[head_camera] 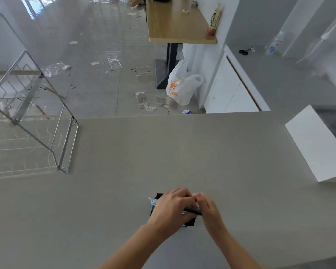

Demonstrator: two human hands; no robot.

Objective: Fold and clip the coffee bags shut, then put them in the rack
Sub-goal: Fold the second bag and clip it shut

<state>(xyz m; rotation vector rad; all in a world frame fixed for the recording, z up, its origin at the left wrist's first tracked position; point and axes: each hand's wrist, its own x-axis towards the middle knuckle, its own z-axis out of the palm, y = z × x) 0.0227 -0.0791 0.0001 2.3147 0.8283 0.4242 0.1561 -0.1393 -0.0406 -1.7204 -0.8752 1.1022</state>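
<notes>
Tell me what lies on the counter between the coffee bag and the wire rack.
Nothing: in the head view the counter is bare between the coffee bag and the wire rack.

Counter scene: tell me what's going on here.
A person works at a grey counter. Both hands, left hand and right hand, are closed over a small black bag on the near edge, apparently folding or clipping its top. The wire rack at the far left holds no bags that can be seen.
</notes>
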